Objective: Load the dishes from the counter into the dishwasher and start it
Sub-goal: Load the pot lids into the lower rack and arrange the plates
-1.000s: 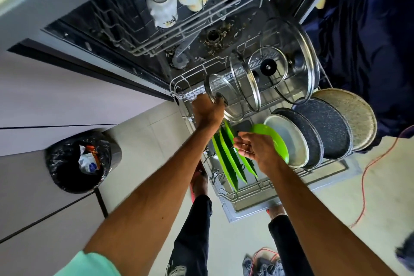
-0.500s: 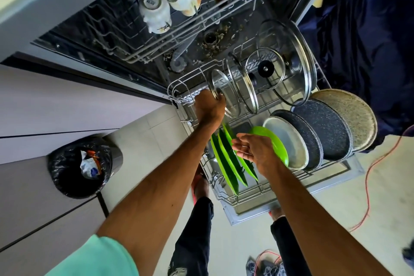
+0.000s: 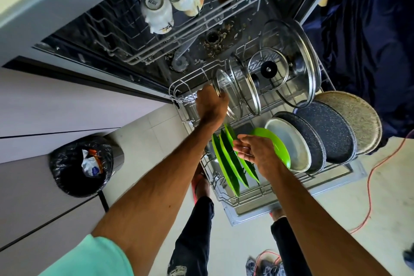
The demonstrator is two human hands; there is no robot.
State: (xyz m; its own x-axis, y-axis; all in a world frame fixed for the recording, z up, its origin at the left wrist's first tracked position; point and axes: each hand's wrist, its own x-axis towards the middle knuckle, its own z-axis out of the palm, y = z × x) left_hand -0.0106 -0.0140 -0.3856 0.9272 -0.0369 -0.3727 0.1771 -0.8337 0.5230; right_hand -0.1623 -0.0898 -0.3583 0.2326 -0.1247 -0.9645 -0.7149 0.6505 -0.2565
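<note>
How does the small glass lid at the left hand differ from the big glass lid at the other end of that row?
The small glass lid is much smaller across than the big glass lid. The left hand grips the small lid's rim; no hand touches the big lid. Both are clear glass with metal rims, standing on edge in the lower rack.

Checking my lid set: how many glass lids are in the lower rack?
4, in a row: the smallest lid in the left hand, an edge-on lid, a black-knobbed lid, then the largest lid. None looks hidden.
</note>
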